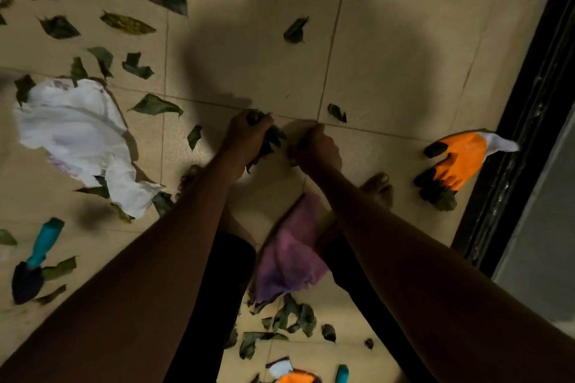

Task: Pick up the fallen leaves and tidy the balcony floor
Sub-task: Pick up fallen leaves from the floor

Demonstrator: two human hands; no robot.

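Currently gathering: left grip clutches a wad of leaves; right grip curled, contents unclear. Next, probably: pinch the loose leaf just beyond.

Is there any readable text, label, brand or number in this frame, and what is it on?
No text can be read.
White bag: faint purple marks at its lower left edge, too blurred to read.
Leaves, orange glove, trowel, purple cloth: no print shows.
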